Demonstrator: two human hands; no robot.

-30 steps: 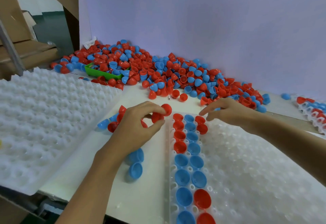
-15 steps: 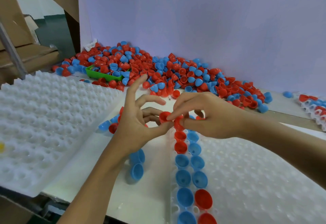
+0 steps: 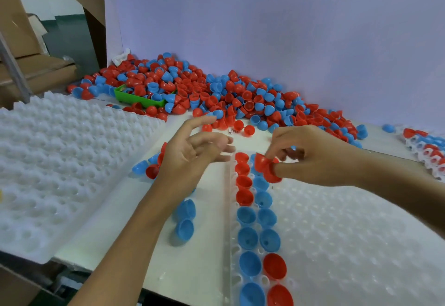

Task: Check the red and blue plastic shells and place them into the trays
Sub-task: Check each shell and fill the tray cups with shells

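Head view, left to right: an empty tray (image 3: 60,161) lies on the worktop (image 3: 134,233); the left hand (image 3: 190,153) hovers with fingers spread, holding nothing; the right hand (image 3: 310,156) pinches a red shell (image 3: 266,167) just above the second tray's (image 3: 349,245) filled columns. A light pinch could let the shell slip, knocking seated shells askew.

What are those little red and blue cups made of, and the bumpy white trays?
The shells, like the red shell pinched in the right hand, look like thin moulded plastic: smooth, uniformly coloured, with a slight sheen. The tray seems to be thin formed plastic, milky and translucent, with soft glints on its bumps. The left tray looks the same, though more matte.
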